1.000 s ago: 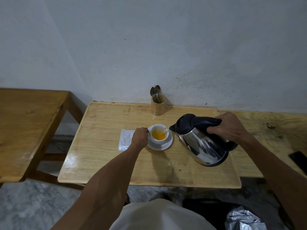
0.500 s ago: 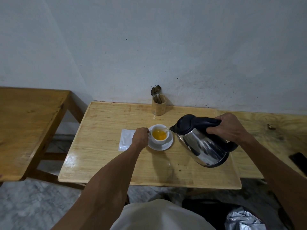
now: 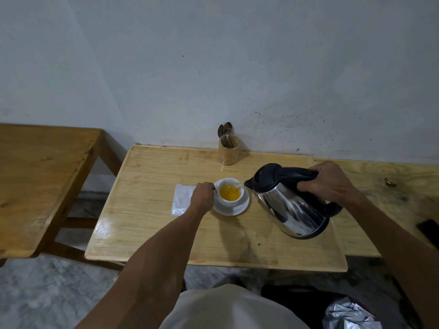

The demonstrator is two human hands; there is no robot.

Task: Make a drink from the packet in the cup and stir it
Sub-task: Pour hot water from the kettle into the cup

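Observation:
A white cup (image 3: 228, 202) holding orange-yellow liquid stands on a white saucer (image 3: 234, 210) in the middle of the wooden table (image 3: 147, 224). My left hand (image 3: 202, 197) grips the cup's handle on its left side. My right hand (image 3: 329, 180) holds the black handle of a steel kettle (image 3: 289, 207), tilted with its spout at the cup's right rim, where a thin stream of water runs in. A flat white packet (image 3: 181, 201) lies on the table just left of the cup, partly under my left hand.
A wooden holder (image 3: 229, 153) with spoons (image 3: 225, 132) stands at the back edge by the wall. A second wooden table (image 3: 40, 176) is on the left. A dark phone (image 3: 430, 230) lies at the far right. Crumpled foil (image 3: 349, 315) sits by my lap.
The kettle stays tilted at the cup and water keeps pouring; the liquid level looks slightly higher. Both hands hold their positions.

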